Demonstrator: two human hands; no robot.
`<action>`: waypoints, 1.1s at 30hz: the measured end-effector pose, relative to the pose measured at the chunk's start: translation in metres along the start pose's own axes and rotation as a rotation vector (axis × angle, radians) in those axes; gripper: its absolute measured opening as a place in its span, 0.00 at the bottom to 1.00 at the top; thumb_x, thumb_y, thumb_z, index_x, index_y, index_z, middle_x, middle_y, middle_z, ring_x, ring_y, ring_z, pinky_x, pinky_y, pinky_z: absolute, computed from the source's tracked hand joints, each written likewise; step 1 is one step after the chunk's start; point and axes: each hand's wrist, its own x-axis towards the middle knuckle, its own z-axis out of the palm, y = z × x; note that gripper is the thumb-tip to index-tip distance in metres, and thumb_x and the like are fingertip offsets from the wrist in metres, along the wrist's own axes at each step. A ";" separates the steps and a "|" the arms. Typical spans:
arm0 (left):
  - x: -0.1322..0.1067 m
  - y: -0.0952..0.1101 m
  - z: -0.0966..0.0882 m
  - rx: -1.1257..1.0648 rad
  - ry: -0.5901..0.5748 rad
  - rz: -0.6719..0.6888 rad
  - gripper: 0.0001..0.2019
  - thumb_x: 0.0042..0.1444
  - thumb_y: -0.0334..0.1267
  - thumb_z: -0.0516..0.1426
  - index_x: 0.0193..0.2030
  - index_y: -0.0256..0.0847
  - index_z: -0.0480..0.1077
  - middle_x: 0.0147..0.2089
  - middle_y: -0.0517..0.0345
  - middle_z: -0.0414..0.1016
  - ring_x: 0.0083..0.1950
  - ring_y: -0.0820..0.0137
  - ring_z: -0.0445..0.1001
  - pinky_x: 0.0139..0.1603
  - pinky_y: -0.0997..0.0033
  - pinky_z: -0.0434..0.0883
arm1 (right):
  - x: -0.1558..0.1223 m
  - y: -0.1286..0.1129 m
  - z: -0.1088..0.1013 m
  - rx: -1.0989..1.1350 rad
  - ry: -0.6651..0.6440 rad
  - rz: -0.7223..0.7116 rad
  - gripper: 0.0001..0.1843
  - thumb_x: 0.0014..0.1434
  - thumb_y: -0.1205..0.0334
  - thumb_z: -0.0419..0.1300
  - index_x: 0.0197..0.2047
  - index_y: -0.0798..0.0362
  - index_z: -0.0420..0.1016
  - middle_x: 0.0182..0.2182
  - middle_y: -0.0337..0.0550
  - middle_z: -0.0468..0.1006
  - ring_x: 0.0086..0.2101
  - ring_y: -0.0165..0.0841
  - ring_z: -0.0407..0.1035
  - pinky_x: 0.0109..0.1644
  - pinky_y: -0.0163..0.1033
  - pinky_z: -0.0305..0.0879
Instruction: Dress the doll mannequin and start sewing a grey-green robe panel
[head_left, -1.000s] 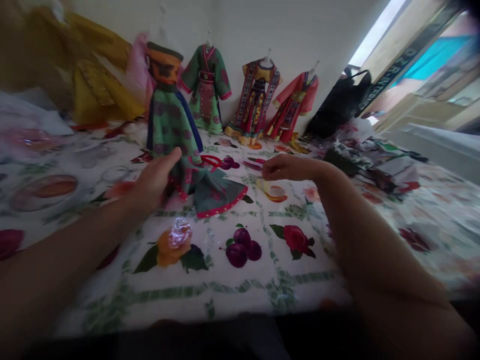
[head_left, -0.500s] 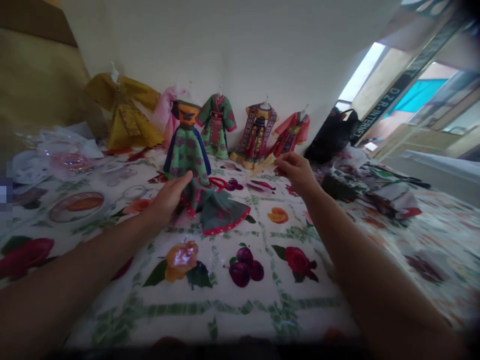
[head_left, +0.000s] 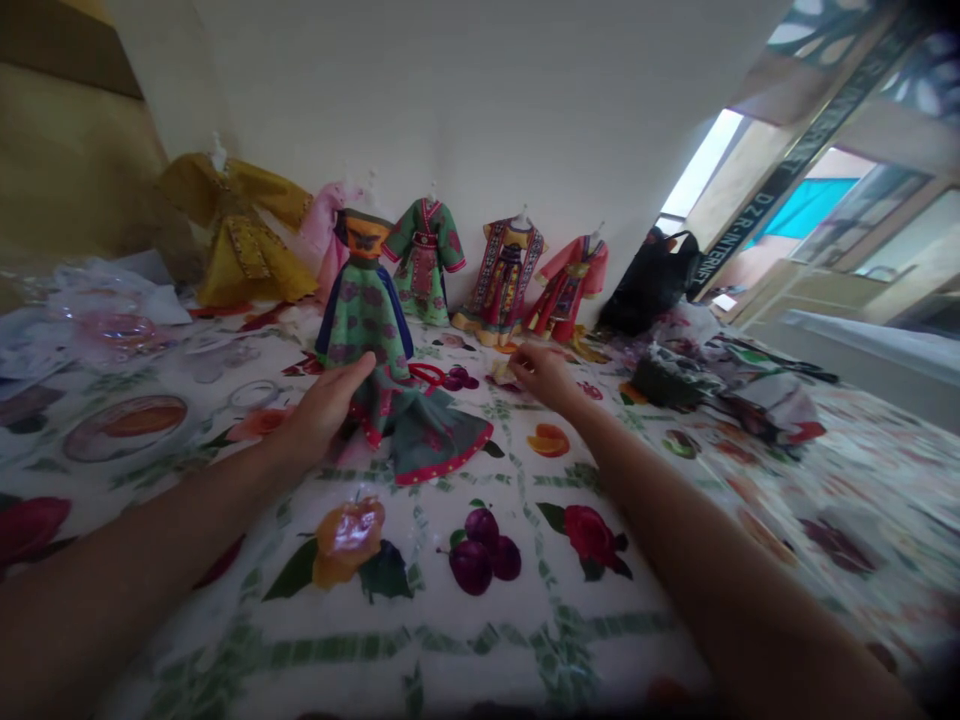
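Note:
My left hand [head_left: 330,405] is closed at the left edge of a grey-green doll garment [head_left: 442,435] with red dotted trim, which spreads over the tabletop. Its thumb points up, and the other fingers are mostly hidden behind the cloth. Just behind stands a doll dress [head_left: 364,310] with an orange butterfly top and a green flowered skirt. A red loop [head_left: 427,374] lies beside the garment. To the right, my right hand [head_left: 544,375] is low over the table, fingertips pinched on a small pale yellow strip [head_left: 501,374], partly blurred.
Along the wall stand a yellow robe [head_left: 255,240], a pink one [head_left: 326,235], a green one [head_left: 426,255], a patterned one [head_left: 506,275] and a coral one [head_left: 574,280]. Plastic bags [head_left: 112,310] lie left. A black bag [head_left: 652,280] and cloth scraps [head_left: 720,375] are right.
My right hand has moved left and down toward the tabletop with the pale strip. A gold piece behind it has come into view. My left hand keeps its place at the garment.

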 end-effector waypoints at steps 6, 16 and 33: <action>0.000 0.002 0.000 0.081 0.027 0.060 0.15 0.53 0.51 0.65 0.37 0.40 0.79 0.31 0.54 0.83 0.32 0.63 0.80 0.35 0.67 0.76 | -0.004 -0.004 0.007 -0.132 -0.177 -0.044 0.11 0.61 0.66 0.53 0.39 0.54 0.78 0.37 0.47 0.81 0.36 0.36 0.73 0.42 0.38 0.63; 0.002 0.001 0.000 0.103 -0.001 0.046 0.15 0.53 0.52 0.63 0.33 0.40 0.79 0.29 0.55 0.81 0.25 0.67 0.76 0.28 0.70 0.71 | -0.009 -0.001 -0.005 -0.254 -0.269 -0.109 0.11 0.60 0.62 0.59 0.45 0.54 0.77 0.40 0.49 0.80 0.38 0.37 0.72 0.43 0.38 0.64; -0.012 0.028 0.009 0.036 -0.039 0.048 0.08 0.43 0.36 0.65 0.24 0.43 0.69 0.19 0.66 0.70 0.17 0.74 0.67 0.15 0.74 0.58 | 0.003 0.000 -0.015 -0.218 0.005 -0.089 0.15 0.64 0.59 0.53 0.48 0.55 0.76 0.43 0.52 0.79 0.37 0.39 0.72 0.44 0.43 0.66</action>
